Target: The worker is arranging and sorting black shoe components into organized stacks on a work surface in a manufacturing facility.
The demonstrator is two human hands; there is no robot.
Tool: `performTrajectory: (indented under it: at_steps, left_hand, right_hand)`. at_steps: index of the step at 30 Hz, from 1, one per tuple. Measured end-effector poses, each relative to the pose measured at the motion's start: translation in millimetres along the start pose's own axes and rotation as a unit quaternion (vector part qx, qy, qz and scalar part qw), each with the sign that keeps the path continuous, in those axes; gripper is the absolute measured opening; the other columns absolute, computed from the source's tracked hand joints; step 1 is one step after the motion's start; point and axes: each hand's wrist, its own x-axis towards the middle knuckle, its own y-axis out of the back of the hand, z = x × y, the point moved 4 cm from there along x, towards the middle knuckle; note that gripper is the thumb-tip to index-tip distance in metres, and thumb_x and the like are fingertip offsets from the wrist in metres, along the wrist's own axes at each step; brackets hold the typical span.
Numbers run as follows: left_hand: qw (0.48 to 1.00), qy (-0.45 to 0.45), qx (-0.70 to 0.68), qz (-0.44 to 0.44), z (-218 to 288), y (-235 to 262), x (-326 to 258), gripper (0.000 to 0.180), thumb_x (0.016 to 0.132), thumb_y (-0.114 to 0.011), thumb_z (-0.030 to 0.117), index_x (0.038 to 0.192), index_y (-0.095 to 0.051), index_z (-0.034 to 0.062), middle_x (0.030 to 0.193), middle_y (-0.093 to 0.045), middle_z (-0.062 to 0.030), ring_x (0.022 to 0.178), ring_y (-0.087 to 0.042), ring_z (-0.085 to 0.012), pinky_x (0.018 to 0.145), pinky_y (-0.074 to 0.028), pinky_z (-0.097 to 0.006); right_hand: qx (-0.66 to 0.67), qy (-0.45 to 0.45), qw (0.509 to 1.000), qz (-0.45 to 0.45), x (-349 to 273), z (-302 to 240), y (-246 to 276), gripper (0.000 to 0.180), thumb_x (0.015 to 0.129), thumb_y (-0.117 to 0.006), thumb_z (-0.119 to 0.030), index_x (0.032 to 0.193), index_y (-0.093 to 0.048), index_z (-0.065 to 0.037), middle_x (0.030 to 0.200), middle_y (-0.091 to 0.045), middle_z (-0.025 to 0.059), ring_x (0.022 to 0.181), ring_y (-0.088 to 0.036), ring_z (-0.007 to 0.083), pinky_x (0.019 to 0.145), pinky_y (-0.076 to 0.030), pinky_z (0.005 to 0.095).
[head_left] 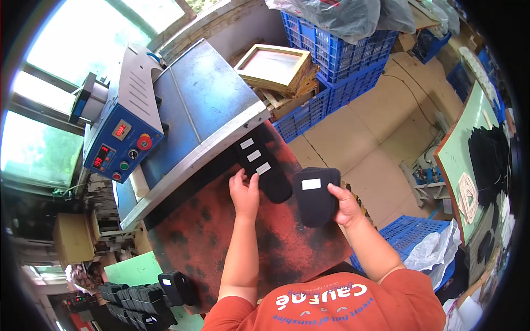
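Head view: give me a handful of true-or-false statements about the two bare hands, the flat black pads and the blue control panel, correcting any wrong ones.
1. The bare right hand holds a stack of flat, rounded black pads. True.
2. Three white rectangular labels show near the bare left hand. True.
3. The left hand also grips the stack. False: the left hand is apart from it.
4. Glowing red digits show on the blue control panel. True.
5. The panel's biggest round button is green. False: that red button is red.
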Motion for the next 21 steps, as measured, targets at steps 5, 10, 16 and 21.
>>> performTrajectory:
  at_steps: [5,10,16,21]
  left_hand:
    - [0.889,0.215,-0.355,-0.195,63.2,-4.2,-38.1,0.02,0.081,-0.063,0.002,0.101,-0.06,-0.0013,0.077,-0.061,-0.0018,0.057,-0.051,-0.0046,0.049,-0.039,-0.017]
    - [0.912,0.243,-0.317,-0.091,7.7,-2.3,-31.4,0.021,0.082,-0.063,0.006,0.101,-0.06,-0.0014,0.08,-0.06,-0.0025,0.057,-0.05,-0.006,0.052,-0.043,-0.019]
    - [0.891,0.174,-0.38,-0.178,56.9,-6.6,-57.9,0.025,0.08,-0.065,0.006,0.104,-0.061,-0.0005,0.087,-0.062,-0.0031,0.067,-0.054,-0.0058,0.058,-0.046,-0.02]
    - [0.885,0.26,-0.356,-0.152,31.6,3.4,-71.7,0.018,0.08,-0.064,0.004,0.097,-0.061,-0.0027,0.08,-0.061,-0.0023,0.061,-0.054,-0.0067,0.055,-0.046,-0.02]
  right_hand:
    - [-0.05,0.035,0.998,0.026,-3.0,6.5,-5.1,0.045,0.085,-0.06,-0.016,0.125,-0.043,-0.004,0.117,-0.054,0.0102,0.108,-0.052,0.0217,0.093,-0.042,0.0369]
    - [-0.004,0.002,0.999,-0.034,-10.7,-21.3,9.9,0.044,0.086,-0.053,-0.023,0.123,-0.046,0.0,0.119,-0.054,0.0145,0.11,-0.052,0.0272,0.096,-0.041,0.0414]
    - [-0.096,0.034,0.993,0.056,-19.1,6.6,2.8,0.043,0.081,-0.065,-0.012,0.12,-0.048,-0.004,0.113,-0.056,0.0101,0.103,-0.055,0.0217,0.088,-0.046,0.0356]
    - [0.003,-0.002,1.0,-0.004,-23.5,-11.0,16.6,0.036,0.088,-0.052,-0.019,0.121,-0.048,-0.004,0.117,-0.055,0.0108,0.109,-0.053,0.0231,0.095,-0.041,0.0374]
